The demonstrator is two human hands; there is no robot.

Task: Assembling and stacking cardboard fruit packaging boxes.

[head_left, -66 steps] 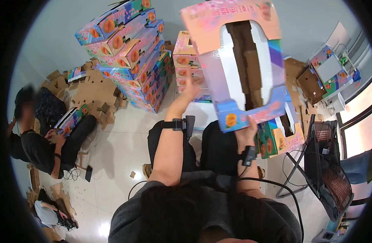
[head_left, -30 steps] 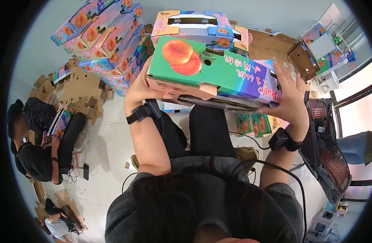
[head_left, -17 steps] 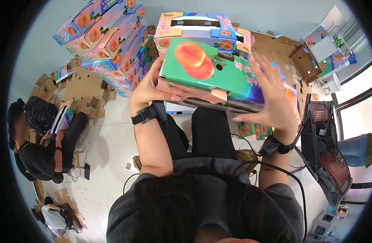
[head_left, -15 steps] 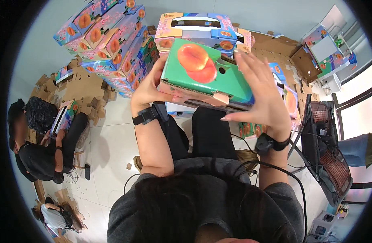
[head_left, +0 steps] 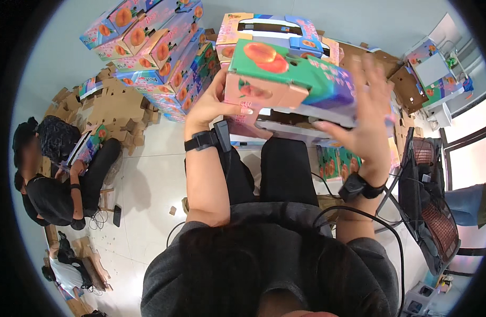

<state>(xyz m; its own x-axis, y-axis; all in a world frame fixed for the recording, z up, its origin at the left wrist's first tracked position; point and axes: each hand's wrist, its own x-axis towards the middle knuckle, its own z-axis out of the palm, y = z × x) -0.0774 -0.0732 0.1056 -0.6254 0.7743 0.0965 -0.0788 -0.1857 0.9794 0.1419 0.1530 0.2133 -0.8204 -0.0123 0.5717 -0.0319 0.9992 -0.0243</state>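
A fruit carton (head_left: 319, 78) with peach pictures, green, pink and purple-blue, is held up over my lap, tilted so its pink end and a long handle slot show. My left hand (head_left: 214, 103) grips its left end, the thumb lying along the pink panel and the fingers behind. Beside the right part of the carton, my right hand (head_left: 371, 113) is spread wide and a little blurred. Its thumb is near the slot edge; I cannot tell if the palm touches the carton.
Stacked fruit cartons (head_left: 166, 53) rise at the far left, and another carton (head_left: 269, 24) with a handle slot stands ahead. Flattened cardboard (head_left: 108, 103) covers floor at the left, near a seated person (head_left: 52, 187) holding a carton. A black folding frame (head_left: 425, 195) stands at the right.
The carton has tipped so its pink end and slotted side show more. My right hand has moved outward and spread its fingers; my left hand keeps hold of the left end.
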